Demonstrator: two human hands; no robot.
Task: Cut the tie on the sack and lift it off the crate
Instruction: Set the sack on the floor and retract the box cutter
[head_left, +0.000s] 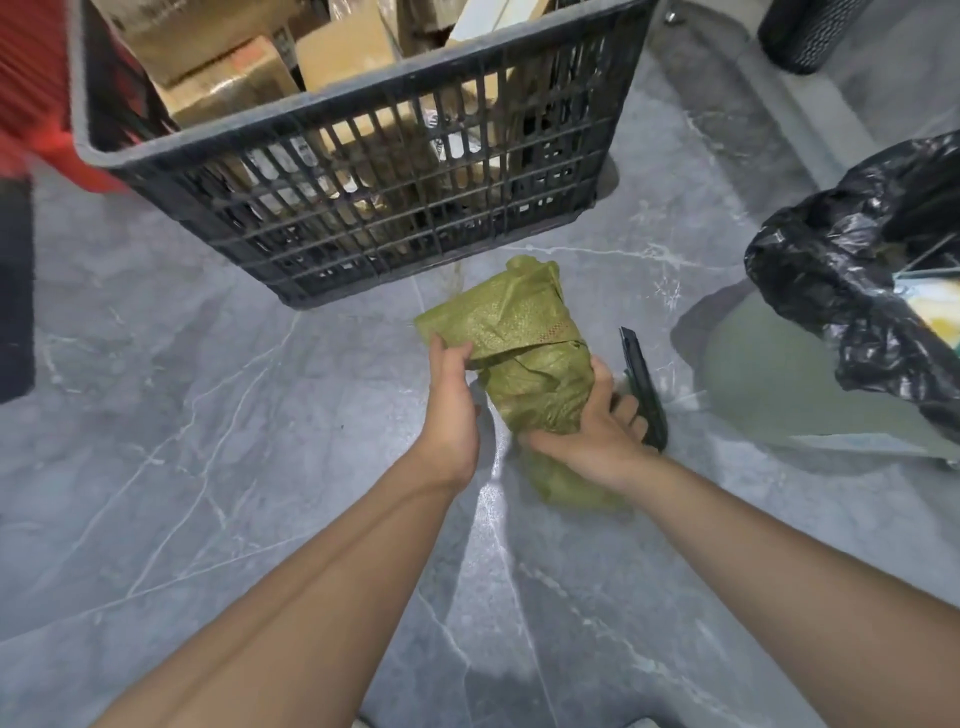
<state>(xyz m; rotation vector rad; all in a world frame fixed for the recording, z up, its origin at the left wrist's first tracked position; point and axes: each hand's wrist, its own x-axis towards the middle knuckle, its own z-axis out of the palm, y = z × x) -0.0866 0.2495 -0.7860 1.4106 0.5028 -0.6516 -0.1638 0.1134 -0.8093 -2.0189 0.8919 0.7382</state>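
1. Both hands grip the green sack (524, 358): left hand (451, 410) pinches its upper fold, right hand (592, 431) wraps the lower part plus a black cutter (644, 389).
2. Sack's off the crate (337, 171), held above the floor (208, 415).
3. Looks like lifting's done; the tie isn't visible, so next comes checking for it.

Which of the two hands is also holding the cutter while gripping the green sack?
The right hand. It grips the green sack low down with the black cutter under its fingers; the left hand grips only the sack's folded flap.
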